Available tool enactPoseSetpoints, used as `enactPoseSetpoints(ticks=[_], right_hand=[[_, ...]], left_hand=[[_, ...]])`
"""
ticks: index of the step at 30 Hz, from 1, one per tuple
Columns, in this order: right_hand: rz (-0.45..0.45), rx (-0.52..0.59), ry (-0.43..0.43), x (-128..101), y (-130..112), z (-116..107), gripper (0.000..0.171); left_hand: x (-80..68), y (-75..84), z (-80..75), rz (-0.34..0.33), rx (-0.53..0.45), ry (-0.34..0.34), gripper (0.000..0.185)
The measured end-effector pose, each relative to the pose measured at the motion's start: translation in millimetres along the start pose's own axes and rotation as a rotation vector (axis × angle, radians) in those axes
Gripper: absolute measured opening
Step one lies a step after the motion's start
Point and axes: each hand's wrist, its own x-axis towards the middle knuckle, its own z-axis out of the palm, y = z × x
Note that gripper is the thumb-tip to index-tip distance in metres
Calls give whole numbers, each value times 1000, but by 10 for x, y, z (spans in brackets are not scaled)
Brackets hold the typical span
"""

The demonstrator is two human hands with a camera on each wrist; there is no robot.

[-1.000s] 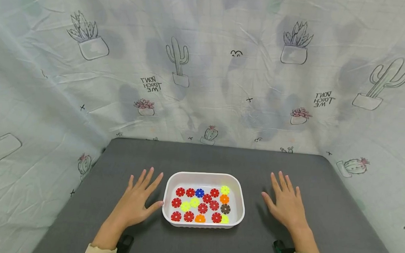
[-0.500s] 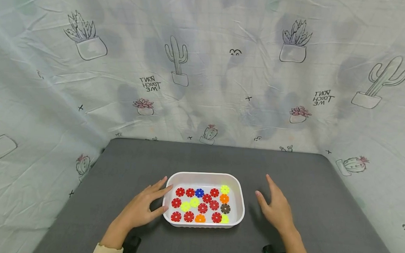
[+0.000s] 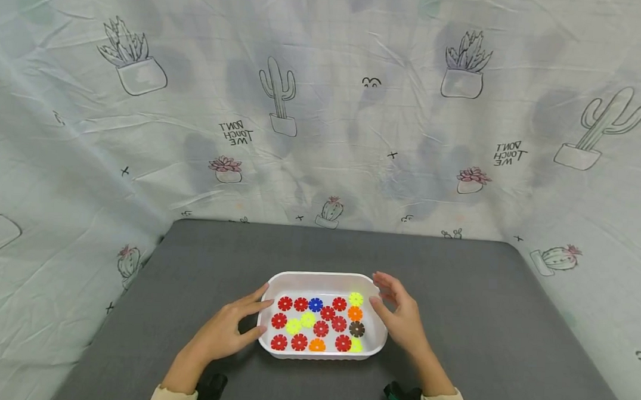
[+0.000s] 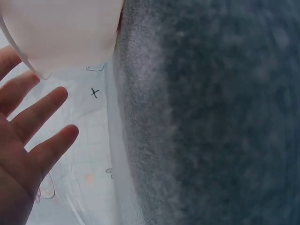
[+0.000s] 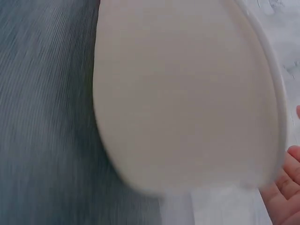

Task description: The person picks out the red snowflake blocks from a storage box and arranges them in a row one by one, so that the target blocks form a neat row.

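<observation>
- Fingers of the left hand (image 3: 223,333) are spread and relaxed, their tips over the left rim of a white tray (image 3: 317,283); they seem to touch it rather than grip it.
- At the opposite end, the right hand (image 3: 404,322) has its fingers loosely bent and nothing pinched; whether they touch the rim cannot be told.
- Between the hands, the tray sits on the grey table (image 3: 318,247), with flower-edged discs (image 3: 321,329) lying inside, mostly red.
- Placing both hands at the tray's ends looks like the step in hand; next, the right fingers would need to settle on the rim to match the left.
- Blurred tray wall fills most of the right wrist view, leaving part of that hand at the edge; the left wrist view crops its hand too.
</observation>
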Motion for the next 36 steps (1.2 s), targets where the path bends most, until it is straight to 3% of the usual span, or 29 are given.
enactPoseSetpoints(ticks=[12,17,21,31,36], right_hand=[[202,88,-186,183,-200,346,47],[284,26,-266,273,-187,416,45],[300,-53,-339,342,-66,473,43],[319,-138,-363,402,72,560,36],[348,-202,-368,400,91,593,36]], left_hand=[[-7,-26,34,36,-86,-4,51],[-6,-18,30,59,-80,0,51],[-14,-17,32,65,-78,10,51],[1,4,20,38,-101,-13,51],[1,-2,22,57,-88,0,50]])
